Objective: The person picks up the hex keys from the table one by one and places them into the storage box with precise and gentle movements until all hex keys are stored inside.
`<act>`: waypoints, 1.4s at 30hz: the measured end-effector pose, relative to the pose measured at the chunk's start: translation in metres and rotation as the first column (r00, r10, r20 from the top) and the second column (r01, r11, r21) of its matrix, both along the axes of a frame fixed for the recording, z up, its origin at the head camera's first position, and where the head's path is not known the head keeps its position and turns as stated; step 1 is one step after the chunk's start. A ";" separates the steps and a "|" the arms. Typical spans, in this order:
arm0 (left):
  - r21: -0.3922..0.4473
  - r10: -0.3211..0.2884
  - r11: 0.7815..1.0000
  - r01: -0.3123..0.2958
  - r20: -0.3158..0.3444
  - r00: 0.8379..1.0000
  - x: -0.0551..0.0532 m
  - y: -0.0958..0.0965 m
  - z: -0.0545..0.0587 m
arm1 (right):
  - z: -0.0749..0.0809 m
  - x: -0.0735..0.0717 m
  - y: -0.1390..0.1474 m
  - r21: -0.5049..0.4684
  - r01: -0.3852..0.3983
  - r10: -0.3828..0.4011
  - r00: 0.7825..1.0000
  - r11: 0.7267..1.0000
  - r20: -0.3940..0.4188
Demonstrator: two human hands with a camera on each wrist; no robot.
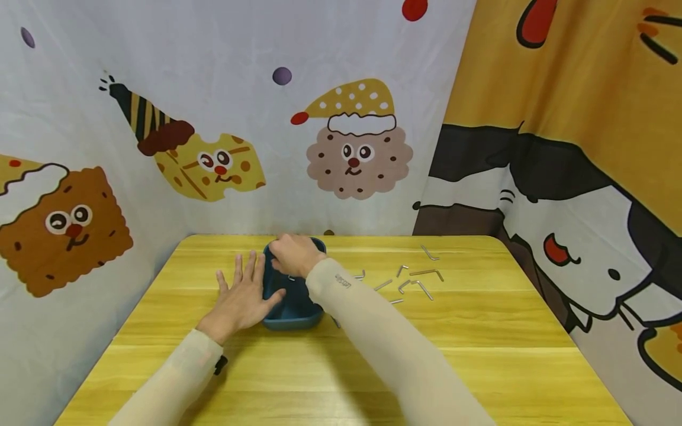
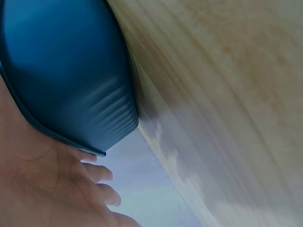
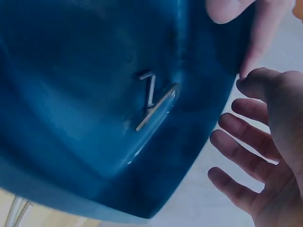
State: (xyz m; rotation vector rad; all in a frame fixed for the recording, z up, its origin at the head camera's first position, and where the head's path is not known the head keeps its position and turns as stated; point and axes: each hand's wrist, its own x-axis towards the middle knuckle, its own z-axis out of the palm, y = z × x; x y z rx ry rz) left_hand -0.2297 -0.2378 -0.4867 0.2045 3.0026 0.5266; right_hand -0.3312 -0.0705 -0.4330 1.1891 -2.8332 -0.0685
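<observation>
A blue plastic tray [image 1: 292, 325] stands on the table. My right hand [image 1: 295, 253] reaches across it and grips the rim at its far left; in the right wrist view one fingertip [image 3: 229, 9] is inside the wall and another finger outside it. My left hand [image 1: 240, 302] lies along the tray's left side with fingers spread, its thumb over the rim. In the left wrist view the palm [image 2: 42, 184] is right at the rim. Two L-shaped hex keys [image 3: 152, 106] lie inside on the tray floor, crossing near one end.
Several more hex keys lie scattered to the right of the tray, among them a bronze-coloured one [image 1: 423, 273] and a silver one [image 1: 428, 253] near the back edge. Behind the wooden table [image 1: 479, 337] hangs a printed curtain [image 1: 240, 53].
</observation>
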 end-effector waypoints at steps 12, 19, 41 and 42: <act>-0.003 -0.002 1.000 0.003 0.007 1.000 0.000 0.001 0.002 | 0.017 0.014 0.010 -0.062 -0.016 0.015 1.000 0.998 -0.012; -0.007 0.009 1.000 -0.009 0.009 1.000 0.000 0.001 0.002 | 0.017 0.022 0.031 -0.100 0.001 -0.002 1.000 0.995 -0.011; -0.001 0.011 1.000 -0.011 -0.007 1.000 0.002 0.004 0.001 | -0.021 0.033 0.151 -0.303 0.083 -0.066 0.996 0.949 0.066; -0.001 0.011 1.000 -0.011 -0.005 1.000 0.003 0.004 0.001 | -0.024 0.035 0.156 -0.306 0.078 -0.061 0.996 0.949 0.064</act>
